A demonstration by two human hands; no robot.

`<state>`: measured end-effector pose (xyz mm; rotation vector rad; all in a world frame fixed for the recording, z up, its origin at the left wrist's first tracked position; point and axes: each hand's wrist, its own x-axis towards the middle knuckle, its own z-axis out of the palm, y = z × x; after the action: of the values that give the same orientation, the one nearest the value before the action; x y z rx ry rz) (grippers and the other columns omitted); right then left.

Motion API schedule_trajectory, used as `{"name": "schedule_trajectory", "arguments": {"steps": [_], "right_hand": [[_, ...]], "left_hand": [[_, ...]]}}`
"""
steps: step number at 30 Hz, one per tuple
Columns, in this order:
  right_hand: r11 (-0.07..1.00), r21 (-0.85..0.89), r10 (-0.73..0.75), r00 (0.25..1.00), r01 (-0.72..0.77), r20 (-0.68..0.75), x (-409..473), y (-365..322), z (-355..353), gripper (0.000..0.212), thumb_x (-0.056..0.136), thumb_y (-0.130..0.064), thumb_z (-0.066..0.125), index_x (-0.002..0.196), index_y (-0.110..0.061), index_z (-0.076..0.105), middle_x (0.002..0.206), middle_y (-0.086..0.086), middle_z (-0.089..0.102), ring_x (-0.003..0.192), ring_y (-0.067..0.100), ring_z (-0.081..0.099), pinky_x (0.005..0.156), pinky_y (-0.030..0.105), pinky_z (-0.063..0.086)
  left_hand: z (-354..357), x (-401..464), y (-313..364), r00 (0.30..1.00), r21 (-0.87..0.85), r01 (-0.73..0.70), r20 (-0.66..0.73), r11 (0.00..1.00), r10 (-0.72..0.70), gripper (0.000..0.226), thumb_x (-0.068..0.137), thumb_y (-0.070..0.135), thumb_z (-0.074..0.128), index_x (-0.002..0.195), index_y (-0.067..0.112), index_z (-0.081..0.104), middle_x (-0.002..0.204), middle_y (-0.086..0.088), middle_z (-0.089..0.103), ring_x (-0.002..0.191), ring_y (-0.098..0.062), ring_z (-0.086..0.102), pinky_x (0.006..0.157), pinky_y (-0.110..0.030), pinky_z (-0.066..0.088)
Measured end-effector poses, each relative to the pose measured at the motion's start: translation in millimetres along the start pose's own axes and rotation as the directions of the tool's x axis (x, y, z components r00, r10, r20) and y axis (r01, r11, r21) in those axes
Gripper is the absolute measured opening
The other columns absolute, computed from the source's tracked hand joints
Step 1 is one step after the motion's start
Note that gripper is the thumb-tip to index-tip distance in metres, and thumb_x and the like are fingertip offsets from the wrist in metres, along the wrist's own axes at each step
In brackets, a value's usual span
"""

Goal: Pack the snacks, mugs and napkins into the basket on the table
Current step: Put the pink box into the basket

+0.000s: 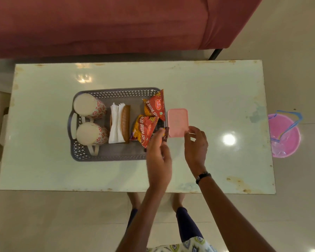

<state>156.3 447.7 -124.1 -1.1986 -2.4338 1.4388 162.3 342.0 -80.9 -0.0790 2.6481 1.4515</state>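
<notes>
Pinching: left hand point(158, 157) on dark wrapper point(165, 134), right hand point(195, 145) on pink box point(177, 121).

Pale glossy table point(216, 91), worn edges: grey basket point(116, 91) left of centre, pink box point(176, 120) just beside.

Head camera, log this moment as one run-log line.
basket: mugs, napkins, two snack packets in | left hand: grip on dark snack packet at basket edge | right hand: grip on pink box

basket point(116, 155) was crowded: two mugs point(89, 106) filled the left end, napkin holder point(120, 122) the middle, snack packets point(154, 106) the right. the pink box point(177, 122) blocked its right rim; table point(216, 88) beyond lay open.
</notes>
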Motion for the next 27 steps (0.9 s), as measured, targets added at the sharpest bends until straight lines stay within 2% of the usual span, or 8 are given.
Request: {"name": "schedule_trajectory", "arguments": {"steps": [4, 7, 10, 12, 15, 18, 22, 27], "right_hand": [[0.991, -0.038, -0.122, 0.988, 0.126, 0.091, -3.1, -23.2, 13.7, 0.021, 0.093, -0.007, 0.053, 0.107, -0.002, 0.068, 0.11, 0.013, 0.07, 0.094, 0.023, 0.066, 0.085, 0.023, 0.05], [0.993, -0.088, -0.068, 0.989, 0.08, 0.134, 0.8, -40.9, 26.4, 0.023, 0.094, -0.011, 0.052, 0.105, -0.002, 0.069, 0.102, 0.015, 0.072, 0.079, 0.023, 0.065, 0.08, 0.027, 0.054], [0.987, -0.159, -0.009, 0.988, 0.034, 0.157, 2.4, -51.2, 39.2, 0.024, 0.094, -0.015, 0.051, 0.096, -0.003, 0.072, 0.09, 0.016, 0.073, 0.074, 0.03, 0.065, 0.071, 0.034, 0.054], [0.98, -0.199, 0.019, 0.988, 0.012, 0.15, 2.5, -52.7, 45.9, 0.026, 0.094, -0.022, 0.054, 0.094, -0.004, 0.073, 0.087, 0.017, 0.073, 0.079, 0.032, 0.067, 0.068, 0.034, 0.052], [0.978, -0.198, 0.08, 0.991, -0.058, 0.106, 2.5, -52.0, 50.9, 0.029, 0.092, -0.029, 0.057, 0.097, -0.006, 0.073, 0.089, 0.015, 0.073, 0.081, 0.03, 0.069, 0.07, 0.034, 0.053], [0.974, -0.215, 0.088, 0.993, -0.07, 0.076, 3.1, -51.6, 54.3, 0.027, 0.092, -0.026, 0.058, 0.097, -0.004, 0.072, 0.09, 0.016, 0.073, 0.076, 0.027, 0.066, 0.065, 0.03, 0.052], [0.958, -0.276, 0.085, 0.996, -0.074, 0.027, 3.7, -48.3, 59.6, 0.023, 0.092, -0.015, 0.055, 0.098, -0.003, 0.072, 0.093, 0.017, 0.072, 0.069, 0.019, 0.056, 0.048, 0.012, 0.036], [0.96, -0.278, 0.045, 0.999, -0.044, -0.002, -0.3, -49.6, 63.1, 0.023, 0.092, -0.011, 0.052, 0.096, -0.002, 0.073, 0.092, 0.017, 0.073, 0.069, 0.019, 0.057, 0.055, 0.019, 0.041]], "left_hand": [[-73.8, 36.7, -39.3, 0.94, 0.037, 0.071, -0.337, 0.997, -0.054, 0.041, 0.092, 0.002, 0.044, 0.133, 0.004, 0.046, 0.135, -0.012, 0.052, 0.126, -0.016, 0.046, 0.099, -0.005, 0.034], [-131.3, 67.3, -89.2, 0.871, 0.169, 0.247, -0.471, 0.954, -0.142, 0.054, 0.082, -0.001, 0.044, 0.135, -0.006, 0.039, 0.142, -0.025, 0.042, 0.133, -0.035, 0.038, 0.11, -0.026, 0.028], [-175.1, 89.0, -130.6, 0.819, 0.195, 0.525, -0.382, 0.829, -0.429, 0.059, 0.087, 0.003, 0.045, 0.143, -0.004, 0.026, 0.15, -0.026, 0.029, 0.14, -0.038, 0.027, 0.116, -0.042, 0.021], [-193.2, 96.0, -145.6, 0.767, 0.248, 0.641, -0.24, 0.726, -0.595, 0.052, 0.09, 0.008, 0.046, 0.14, 0.0, 0.034, 0.143, -0.027, 0.041, 0.132, -0.041, 0.039, 0.109, -0.045, 0.033], [-211.0, 96.2, -159.2, 0.869, 0.364, 0.482, -0.085, 0.797, -0.487, 0.031, 0.087, 0.003, 0.047, 0.114, 0.002, 0.06, 0.113, -0.026, 0.064, 0.107, -0.042, 0.057, 0.085, -0.042, 0.046], [-222.6, 99.2, -175.3, 0.915, 0.345, 0.391, -0.041, 0.853, -0.402, 0.024, 0.08, -0.004, 0.049, 0.094, 0.001, 0.068, 0.087, -0.024, 0.071, 0.081, -0.035, 0.063, 0.066, -0.033, 0.041], [-226.5, 104.1, -192.3, 0.919, 0.324, 0.369, 0.013, 0.871, -0.395, 0.025, 0.077, -0.004, 0.048, 0.091, 0.001, 0.068, 0.078, -0.022, 0.071, 0.066, -0.023, 0.052, 0.06, -0.031, 0.038], [-229.5, 112.3, -196.2, 0.926, 0.295, 0.346, 0.047, 0.891, -0.375, 0.026, 0.077, -0.005, 0.048, 0.089, 0.003, 0.069, 0.079, -0.021, 0.071, 0.063, -0.029, 0.054, 0.06, -0.03, 0.037]]}}
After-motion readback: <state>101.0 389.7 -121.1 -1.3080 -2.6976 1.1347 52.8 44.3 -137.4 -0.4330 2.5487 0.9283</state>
